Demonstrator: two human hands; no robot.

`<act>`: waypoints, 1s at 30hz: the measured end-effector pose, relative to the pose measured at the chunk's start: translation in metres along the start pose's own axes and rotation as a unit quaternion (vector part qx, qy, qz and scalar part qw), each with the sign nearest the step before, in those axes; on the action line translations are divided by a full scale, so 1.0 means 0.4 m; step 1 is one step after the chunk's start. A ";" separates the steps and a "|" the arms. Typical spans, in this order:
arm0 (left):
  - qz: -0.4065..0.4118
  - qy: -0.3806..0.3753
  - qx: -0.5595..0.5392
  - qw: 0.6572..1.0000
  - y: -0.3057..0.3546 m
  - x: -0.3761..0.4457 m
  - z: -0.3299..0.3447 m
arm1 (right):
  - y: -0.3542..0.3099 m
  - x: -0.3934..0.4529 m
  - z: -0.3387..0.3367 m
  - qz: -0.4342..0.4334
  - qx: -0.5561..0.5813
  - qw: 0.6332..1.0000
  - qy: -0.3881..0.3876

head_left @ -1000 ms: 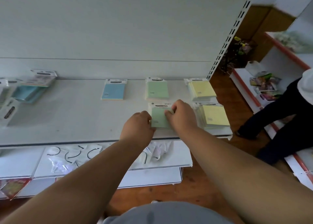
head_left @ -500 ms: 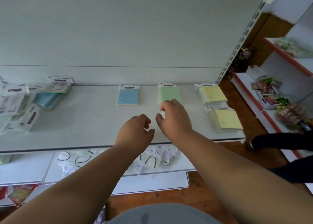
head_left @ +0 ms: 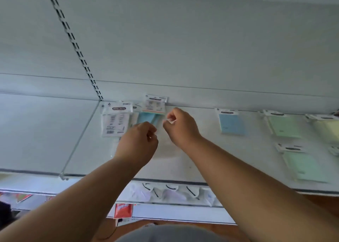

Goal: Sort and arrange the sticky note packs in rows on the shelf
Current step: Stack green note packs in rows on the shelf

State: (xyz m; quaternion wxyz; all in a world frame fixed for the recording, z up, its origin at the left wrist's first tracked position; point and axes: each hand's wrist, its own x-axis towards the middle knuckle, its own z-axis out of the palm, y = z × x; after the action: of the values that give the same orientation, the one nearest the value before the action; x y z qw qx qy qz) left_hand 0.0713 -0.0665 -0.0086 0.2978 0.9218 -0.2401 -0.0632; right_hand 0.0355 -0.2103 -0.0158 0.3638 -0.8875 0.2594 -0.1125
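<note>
A loose pile of sticky note packs lies at the back left of the white shelf (head_left: 201, 161): a pack with its white back up (head_left: 114, 121), a blue pack (head_left: 145, 118) and one leaning on the back wall (head_left: 156, 105). My left hand (head_left: 139, 142) hovers just in front of the blue pack, fingers loosely curled, holding nothing. My right hand (head_left: 181, 127) is beside the pile's right edge, also loosely curled and empty. To the right lie a blue pack (head_left: 231, 123), a green pack (head_left: 283, 126), a yellow pack (head_left: 328, 130) and a second green pack (head_left: 304, 166) in front.
A slotted upright (head_left: 77, 47) and a shelf divider bound the pile on the left. Below, a lower shelf holds clear bags of black hooks (head_left: 170, 192) and a red packet (head_left: 123, 210). Brown wooden floor shows at the bottom.
Both hands left the green pack in the front row and moved left to the loose pile. The view swung left with them.
</note>
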 end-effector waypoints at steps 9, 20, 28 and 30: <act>0.003 -0.043 -0.068 0.997 -0.078 0.089 -0.047 | -0.051 0.152 0.090 0.196 0.151 0.967 0.056; -0.093 -0.151 -0.391 0.903 0.015 0.108 0.023 | -0.014 -0.054 -0.015 0.052 0.304 0.945 0.107; -0.121 -0.162 -0.530 0.823 0.208 0.024 0.138 | 0.177 -0.151 -0.180 0.172 0.147 0.954 0.197; -0.127 -0.183 -0.548 0.806 0.277 -0.009 0.177 | 0.235 -0.174 -0.233 0.229 0.163 0.938 0.204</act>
State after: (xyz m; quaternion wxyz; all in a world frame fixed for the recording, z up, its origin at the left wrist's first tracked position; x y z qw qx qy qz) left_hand 0.0049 -0.1799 -0.0021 0.6933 0.5987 -0.0968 -0.3892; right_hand -0.0947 -0.2839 -0.0164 0.4584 -0.6910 0.5022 -0.2453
